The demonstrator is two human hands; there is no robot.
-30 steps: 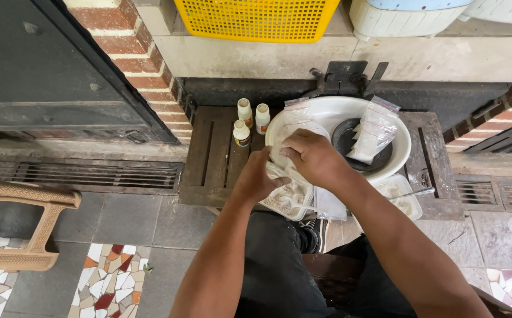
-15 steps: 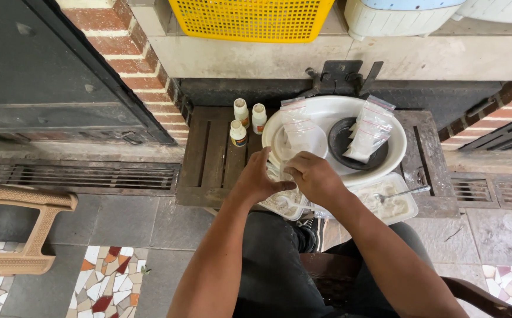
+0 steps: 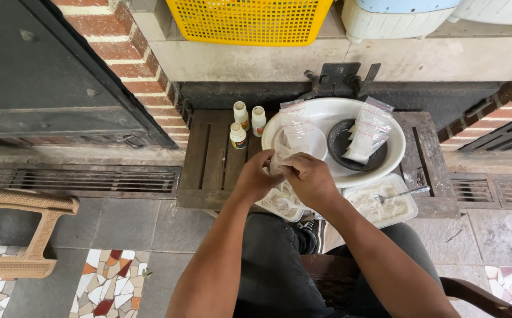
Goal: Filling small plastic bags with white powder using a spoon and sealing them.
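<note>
Drawn back from over the white basin (image 3: 332,112) toward its near rim since half a second ago, both hands now meeting just above the wooden pallet (image 3: 209,159). Left hand (image 3: 254,176) and right hand (image 3: 309,179) pinched together on a small clear plastic bag (image 3: 279,154). Just beyond the grip, a stack of zip bags (image 3: 370,129) in a dark dish. Right of the grip, a white tray (image 3: 385,206) with a spoon. Left of it, three small bottles (image 3: 245,122).
</note>
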